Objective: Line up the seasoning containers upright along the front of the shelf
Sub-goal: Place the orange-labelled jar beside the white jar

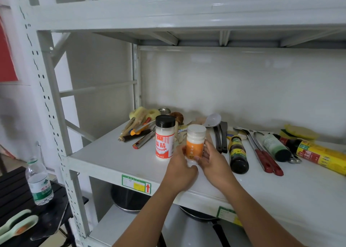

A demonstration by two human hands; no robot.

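Observation:
An orange-labelled jar with a white lid [195, 143] stands upright near the front of the white shelf [119, 158]. My left hand [179, 169] and my right hand [215, 162] grip it from both sides. Just left of it stands a black-lidded jar with a red and white label [164, 137], upright and untouched. To the right, a dark sauce bottle [238, 153] lies on its side. Further right lie a green-labelled bottle [275, 146] and a bottle with a yellow and red label [318, 155].
Kitchen utensils [138, 129], a white ladle [212, 120], black spatulas [221, 136], red-handled tongs [265, 158] and sponges [299, 132] lie at the back of the shelf. Pans sit on the shelf below [129, 200]. A water bottle [39, 183] stands on a black table at left.

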